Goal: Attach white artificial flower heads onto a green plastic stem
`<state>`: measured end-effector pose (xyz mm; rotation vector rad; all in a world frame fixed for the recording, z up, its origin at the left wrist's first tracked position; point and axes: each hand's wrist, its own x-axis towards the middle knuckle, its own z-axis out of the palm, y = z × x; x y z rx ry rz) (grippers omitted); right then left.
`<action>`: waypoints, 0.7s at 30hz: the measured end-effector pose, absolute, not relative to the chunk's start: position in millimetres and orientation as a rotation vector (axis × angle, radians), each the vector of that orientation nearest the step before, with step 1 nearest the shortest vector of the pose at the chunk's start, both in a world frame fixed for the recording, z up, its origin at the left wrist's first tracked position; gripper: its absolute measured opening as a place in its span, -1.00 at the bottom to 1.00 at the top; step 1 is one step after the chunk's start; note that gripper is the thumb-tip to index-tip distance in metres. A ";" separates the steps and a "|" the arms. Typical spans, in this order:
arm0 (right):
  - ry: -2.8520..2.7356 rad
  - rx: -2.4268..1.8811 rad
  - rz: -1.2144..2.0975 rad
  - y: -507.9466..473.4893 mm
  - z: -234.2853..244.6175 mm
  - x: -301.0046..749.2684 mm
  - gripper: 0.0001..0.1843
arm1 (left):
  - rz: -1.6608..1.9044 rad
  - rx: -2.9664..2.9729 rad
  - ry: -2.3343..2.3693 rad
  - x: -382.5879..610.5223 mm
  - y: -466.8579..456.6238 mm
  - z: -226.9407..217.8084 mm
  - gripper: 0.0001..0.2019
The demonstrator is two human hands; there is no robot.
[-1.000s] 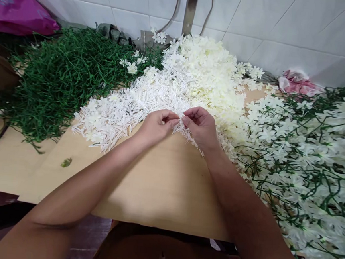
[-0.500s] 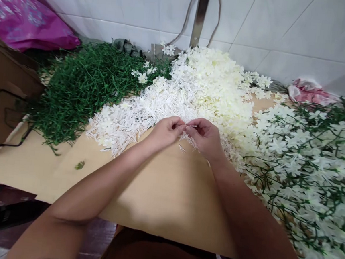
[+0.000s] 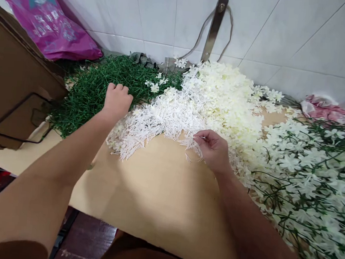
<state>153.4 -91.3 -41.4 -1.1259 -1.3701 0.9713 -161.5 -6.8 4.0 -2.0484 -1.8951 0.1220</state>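
My left hand (image 3: 117,99) reaches out to the left over the heap of green plastic stems (image 3: 94,88), fingers curled down into it; whether it grips a stem is hidden. My right hand (image 3: 213,149) stays at the near edge of the pile of thin white plastic pieces (image 3: 161,118), pinching one small white piece between thumb and fingers. Behind that pile lies a mound of cream-white flower heads (image 3: 220,95). Finished green sprigs with white flowers (image 3: 310,174) cover the right side of the wooden table (image 3: 155,192).
A brown cardboard box (image 3: 10,87) stands at the left edge, with a magenta plastic bag (image 3: 49,18) behind it. A metal bracket with cords (image 3: 214,26) hangs on the white tiled wall. A pink cloth (image 3: 322,109) lies at the back right.
My left hand has left the right hand and moved up and left onto the green stems. The right hand stayed put with its white piece. The view has tilted up and left.
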 end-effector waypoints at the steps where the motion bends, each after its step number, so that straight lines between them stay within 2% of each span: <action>1: -1.372 -1.124 0.969 -91.3 -42.0 153.5 -0.93 | 0.149 -2.055 -1.893 -166.5 -5.0 4.4 -0.68; 6: -1.329 -1.132 1.006 -90.6 -43.8 154.0 -0.90 | -0.073 -2.040 -1.959 -163.0 -6.4 31.1 -0.59; 11: -1.303 -1.111 1.072 -92.9 -38.9 151.9 -0.88 | -0.695 -2.069 -2.207 -130.0 -26.1 65.9 -0.64; 15: -1.289 -1.086 1.184 -96.1 -36.9 152.5 -0.82 | -1.058 -2.342 -2.403 -96.4 -56.1 65.6 -0.70; 18: -1.321 -1.111 1.308 -101.2 -41.8 153.6 -0.79 | -1.036 -2.756 -2.435 -77.9 -77.8 48.4 -0.69; 21: -1.454 -1.155 1.377 -109.4 -47.7 155.8 -0.82 | -0.594 -3.246 -2.263 -66.7 -91.3 23.6 -0.64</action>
